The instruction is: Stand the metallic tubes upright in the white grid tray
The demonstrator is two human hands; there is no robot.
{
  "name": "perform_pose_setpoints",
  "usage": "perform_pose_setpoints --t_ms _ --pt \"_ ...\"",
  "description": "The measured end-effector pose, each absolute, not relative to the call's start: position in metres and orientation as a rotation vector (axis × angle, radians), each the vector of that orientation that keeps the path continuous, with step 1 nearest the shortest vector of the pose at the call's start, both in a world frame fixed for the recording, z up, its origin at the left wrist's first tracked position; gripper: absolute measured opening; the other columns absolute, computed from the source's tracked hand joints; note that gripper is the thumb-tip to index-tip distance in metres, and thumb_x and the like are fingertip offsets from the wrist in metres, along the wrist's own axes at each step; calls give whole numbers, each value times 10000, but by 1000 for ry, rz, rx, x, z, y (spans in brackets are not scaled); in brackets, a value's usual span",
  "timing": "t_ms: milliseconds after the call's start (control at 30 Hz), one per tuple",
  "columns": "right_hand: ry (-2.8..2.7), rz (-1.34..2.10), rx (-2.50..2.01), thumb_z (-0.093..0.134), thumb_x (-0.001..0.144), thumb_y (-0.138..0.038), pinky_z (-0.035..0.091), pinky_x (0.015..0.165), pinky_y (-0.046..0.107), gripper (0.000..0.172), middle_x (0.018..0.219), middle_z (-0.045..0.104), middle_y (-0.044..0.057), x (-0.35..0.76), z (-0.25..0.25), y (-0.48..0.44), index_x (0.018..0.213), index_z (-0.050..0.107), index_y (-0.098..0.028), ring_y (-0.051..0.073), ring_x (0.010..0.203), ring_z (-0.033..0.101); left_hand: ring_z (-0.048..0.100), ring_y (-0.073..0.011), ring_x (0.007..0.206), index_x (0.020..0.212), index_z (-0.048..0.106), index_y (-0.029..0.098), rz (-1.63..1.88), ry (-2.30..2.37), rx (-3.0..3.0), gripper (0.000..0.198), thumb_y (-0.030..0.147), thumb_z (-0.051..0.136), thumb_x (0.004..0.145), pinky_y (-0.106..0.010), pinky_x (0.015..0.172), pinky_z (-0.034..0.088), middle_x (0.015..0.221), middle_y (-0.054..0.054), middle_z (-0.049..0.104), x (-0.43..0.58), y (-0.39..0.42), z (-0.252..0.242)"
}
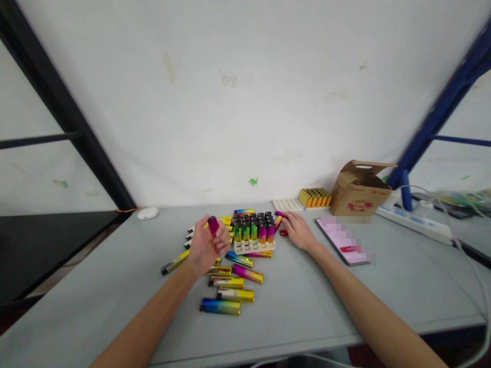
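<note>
My left hand (pixel 207 243) is closed around a magenta lighter (pixel 214 225), whose dark upper end sticks up from the fingers. To its right stands a white rack (pixel 255 247) with rows of upright lighters, green-yellow on the left and magenta on the right; its front row of slots shows bare. My right hand (pixel 299 230) reaches past the rack's right side, fingers bent over a purple lighter (pixel 280 213); whether it grips this is unclear. Close by lies a red piece (pixel 284 232). Loose shiny lighters (pixel 220 306) in blue, yellow and magenta lie around my left hand and before the rack.
By the wall are a white rack (pixel 287 205), a block of orange-yellow cylinders (pixel 315 198) and an opened cardboard box (pixel 356 194). A phone (pixel 343 240) lies right of my right hand, with a power strip (pixel 416 225) beyond. A white oval object (pixel 148 213) rests far left.
</note>
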State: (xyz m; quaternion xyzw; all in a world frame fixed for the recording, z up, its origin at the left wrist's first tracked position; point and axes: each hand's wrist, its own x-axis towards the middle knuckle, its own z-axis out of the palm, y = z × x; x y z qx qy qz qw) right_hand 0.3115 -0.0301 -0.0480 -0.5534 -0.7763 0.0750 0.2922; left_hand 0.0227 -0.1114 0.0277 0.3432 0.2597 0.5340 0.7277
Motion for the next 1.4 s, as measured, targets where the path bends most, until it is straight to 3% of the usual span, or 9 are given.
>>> perform_pose_setpoints --t_ms 200,600,867,1400 --pt "-2066 197 -1482 309 1002 -366 333 1099 402 466 1326 577 139 311 -46 -32 1322 548 -127 244 1262 479 270 -73 395 543 445 180 1136 590 822 445 507 529 834 -166 374 289 468 74 265 24 -109 23" --pt "-2057 184 -1472 322 1001 -356 364 1064 387 423 1290 604 116 310 -45 -32 1277 579 -164 240 1217 512 454 -135 557 661 537 162 1030 522 824 333 432 543 855 -245 531 428 601 -4 448 29 -113 26" --pt "-2070 199 -1483 307 1006 -355 353 1066 385 439 1275 601 128 310 -43 -34 1290 567 -144 243 1217 505 418 -119 548 658 523 166 1067 532 856 265 363 602 817 -226 517 410 610 16 428 32 -112 22" --pt "-2064 191 -1486 296 1010 -356 358 1062 387 434 1270 601 129 310 -45 -33 1264 579 -148 246 1213 505 315 -101 516 654 472 185 1172 717 1013 200 299 545 802 -193 474 351 627 36 392 43 -118 22"
